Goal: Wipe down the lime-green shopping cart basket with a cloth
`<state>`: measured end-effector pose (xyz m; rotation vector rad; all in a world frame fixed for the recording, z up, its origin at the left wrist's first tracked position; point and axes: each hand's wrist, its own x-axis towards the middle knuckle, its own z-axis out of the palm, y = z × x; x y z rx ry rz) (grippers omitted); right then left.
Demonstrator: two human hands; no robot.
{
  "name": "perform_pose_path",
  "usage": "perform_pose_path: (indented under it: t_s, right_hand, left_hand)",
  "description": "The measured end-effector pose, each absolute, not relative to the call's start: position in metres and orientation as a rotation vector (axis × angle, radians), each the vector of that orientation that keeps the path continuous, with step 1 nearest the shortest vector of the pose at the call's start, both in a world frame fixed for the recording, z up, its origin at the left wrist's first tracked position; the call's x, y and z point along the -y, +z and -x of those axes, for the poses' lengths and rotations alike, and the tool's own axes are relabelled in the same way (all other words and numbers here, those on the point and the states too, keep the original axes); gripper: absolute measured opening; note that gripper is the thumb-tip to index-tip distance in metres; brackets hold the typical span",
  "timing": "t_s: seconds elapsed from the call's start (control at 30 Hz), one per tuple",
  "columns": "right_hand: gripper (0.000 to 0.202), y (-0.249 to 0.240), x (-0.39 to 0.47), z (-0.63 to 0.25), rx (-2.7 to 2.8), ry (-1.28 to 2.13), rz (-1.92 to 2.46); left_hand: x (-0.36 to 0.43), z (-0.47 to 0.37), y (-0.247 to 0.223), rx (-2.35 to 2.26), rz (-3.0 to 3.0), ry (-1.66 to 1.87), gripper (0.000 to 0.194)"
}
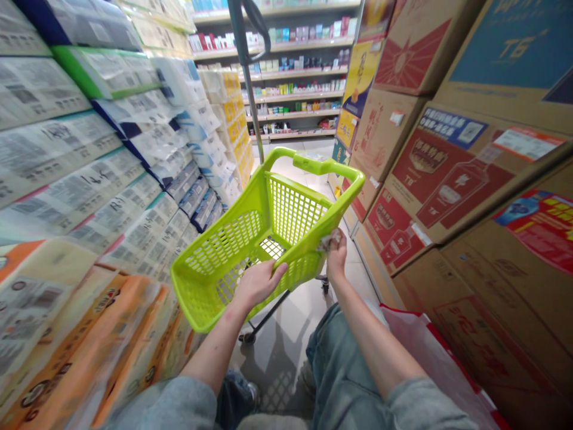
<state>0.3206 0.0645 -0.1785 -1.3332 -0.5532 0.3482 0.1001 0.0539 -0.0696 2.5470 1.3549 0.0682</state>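
The side of the green cart (244, 246) was probably being wiped, cloth (330, 239) pinched by the right hand (337, 257); next, bracing was needed from the left hand (258, 281) (closed over its rim (308, 240)).

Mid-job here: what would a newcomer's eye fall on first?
Probably the bright lime-green shopping cart at the centre of the view. Next, the left hand on its near side and the right hand holding a pale crumpled wad against it. Then the stacked cartons on the right and wrapped packs on the left.
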Motion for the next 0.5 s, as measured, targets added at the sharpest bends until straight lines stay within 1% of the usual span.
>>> perform_pose_path:
  t_s: [0.07,0.17,0.33,0.43,0.5]
  right_hand:
    - [0.052,-0.167,-0.062,-0.296,0.65,0.246,1.394]
    - [0.054,-0.16,-0.052,-0.254,0.818,0.211,1.483]
    - [0.041,-0.167,-0.017,-0.218,1.012,0.191,1.427]
    - [0.03,-0.164,-0.006,-0.224,1.09,0.205,1.367]
    - [0.026,-0.158,-0.011,-0.237,1.03,0.208,1.383]
  left_hand:
    - [-0.053,-0.107,-0.07,-1.374,-2.529,0.084,0.06]
    - [-0.05,-0.116,-0.072,-1.379,-2.503,0.123,0.06]
    - [-0.048,-0.122,-0.075,-1.372,-2.459,0.19,0.063]
    - [-0.05,-0.12,-0.075,-1.342,-2.411,0.201,0.065]
    - [-0.052,-0.118,-0.076,-1.333,-2.371,0.201,0.067]
